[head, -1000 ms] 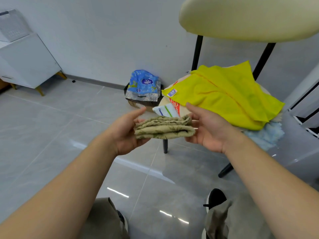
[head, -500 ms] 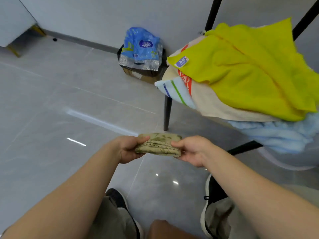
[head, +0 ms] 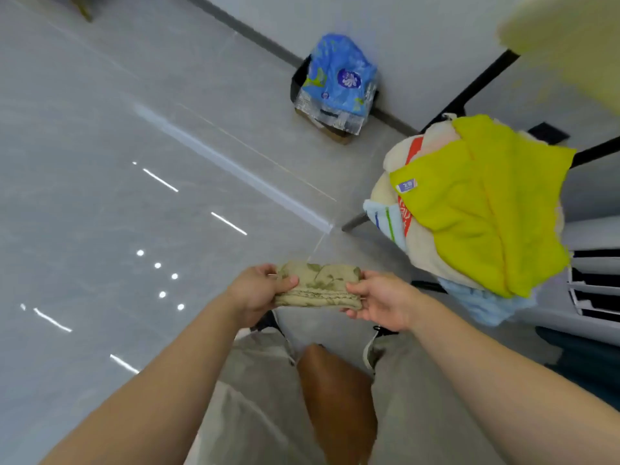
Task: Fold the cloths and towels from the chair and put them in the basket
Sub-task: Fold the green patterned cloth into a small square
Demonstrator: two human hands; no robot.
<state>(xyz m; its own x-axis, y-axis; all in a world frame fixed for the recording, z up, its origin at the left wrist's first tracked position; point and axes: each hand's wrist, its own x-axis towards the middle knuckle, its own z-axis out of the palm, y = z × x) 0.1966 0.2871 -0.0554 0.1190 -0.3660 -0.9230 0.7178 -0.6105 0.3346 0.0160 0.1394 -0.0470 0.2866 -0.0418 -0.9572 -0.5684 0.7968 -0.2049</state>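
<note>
Folded olive cloth (head: pixel 318 285) hanging between both hands above knees. Left hand (head: pixel 256 292) pinching left end, right hand (head: pixel 380 302) gripping right end. Likely light, soft, floppy; gripping both ends is keeping folds stacked. Basket not showing.

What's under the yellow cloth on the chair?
Under the yellow cloth: a cream towel with red print, a striped towel and a pale blue towel. The chair seat is covered.
</note>
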